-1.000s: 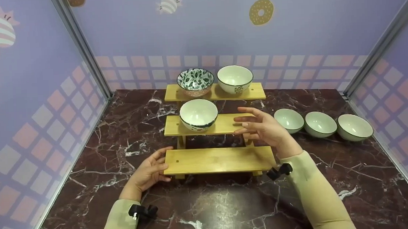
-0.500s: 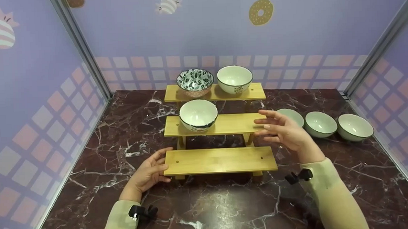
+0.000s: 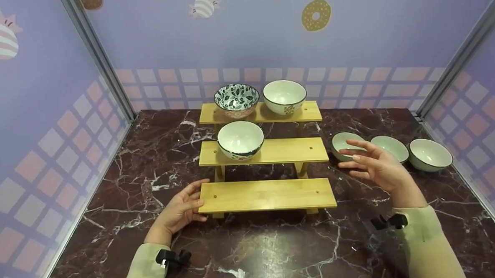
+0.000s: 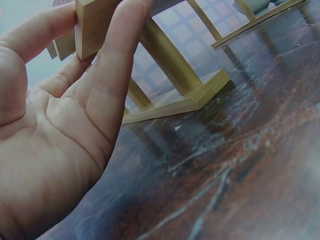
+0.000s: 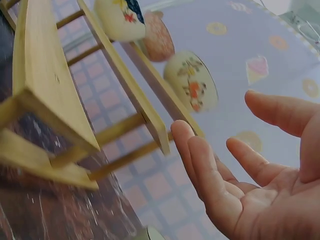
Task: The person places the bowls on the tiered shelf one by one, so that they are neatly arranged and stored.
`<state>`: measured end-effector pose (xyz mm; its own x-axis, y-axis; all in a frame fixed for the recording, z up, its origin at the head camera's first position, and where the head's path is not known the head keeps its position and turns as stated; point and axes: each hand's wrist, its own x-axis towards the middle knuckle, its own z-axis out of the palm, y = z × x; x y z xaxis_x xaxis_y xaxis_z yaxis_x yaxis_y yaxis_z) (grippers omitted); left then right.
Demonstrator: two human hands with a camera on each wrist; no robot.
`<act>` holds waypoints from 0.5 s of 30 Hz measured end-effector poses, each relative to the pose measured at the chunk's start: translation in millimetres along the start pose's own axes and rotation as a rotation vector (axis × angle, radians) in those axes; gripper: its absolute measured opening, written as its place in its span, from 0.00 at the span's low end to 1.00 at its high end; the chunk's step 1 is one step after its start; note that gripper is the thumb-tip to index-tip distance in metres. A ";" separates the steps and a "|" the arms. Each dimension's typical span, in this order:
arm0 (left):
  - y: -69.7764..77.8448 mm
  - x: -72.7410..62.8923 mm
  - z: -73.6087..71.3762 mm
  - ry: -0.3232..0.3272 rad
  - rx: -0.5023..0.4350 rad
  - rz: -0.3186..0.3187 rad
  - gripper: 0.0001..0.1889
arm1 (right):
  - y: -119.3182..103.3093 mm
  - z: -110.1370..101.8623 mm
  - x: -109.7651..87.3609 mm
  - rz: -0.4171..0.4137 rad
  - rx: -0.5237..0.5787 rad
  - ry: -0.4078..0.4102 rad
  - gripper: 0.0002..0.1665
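A three-tier wooden stand [image 3: 266, 194] has its left end held by my left hand [image 3: 179, 211]; in the left wrist view the fingers [image 4: 122, 55] and thumb lie on either side of the board end. My right hand [image 3: 376, 164] hovers with spread fingers and nothing in them, overlapping the left and middle of three pale green bowls [image 3: 430, 154] standing in a row on the table. On the middle tier sits a white bowl [image 3: 241, 139] with a dark patterned outside. The top tier bears a dark leaf-patterned bowl [image 3: 236, 98] and a white bowl [image 3: 285, 96] with a small floral motif.
The stand rests on a dark red marble-look table [image 3: 260, 247] with white veins. Purple printed panels [image 3: 260, 42] enclose the back and both sides, joined by grey metal corner posts [image 3: 97, 57].
My right hand has moved right, away from the middle tier and over toward the row of pale green bowls. The left hand and the stand have stayed put.
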<state>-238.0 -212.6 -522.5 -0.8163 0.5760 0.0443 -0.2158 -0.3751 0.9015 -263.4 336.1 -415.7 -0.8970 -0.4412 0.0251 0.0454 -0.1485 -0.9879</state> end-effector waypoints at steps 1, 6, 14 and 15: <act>0.0 -0.2 0.0 0.002 0.000 -0.002 0.32 | 0.2 -3.2 -3.3 -0.005 0.002 0.000 0.26; 0.7 -0.8 0.1 0.002 0.000 -0.003 0.32 | 1.0 -17.9 -17.9 -0.023 0.032 -0.001 0.26; 0.6 -1.1 1.3 0.021 0.011 -0.010 0.31 | 2.9 -40.3 -42.0 -0.034 0.094 0.042 0.26; 0.5 -0.9 1.6 0.022 0.013 -0.011 0.31 | 3.8 -44.0 -45.5 -0.040 0.112 0.042 0.26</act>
<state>-236.5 -212.1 -521.4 -0.8255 0.5638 0.0251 -0.2180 -0.3597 0.9072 -241.7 394.6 -427.4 -0.9166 -0.3960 0.0552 0.0560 -0.2639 -0.9629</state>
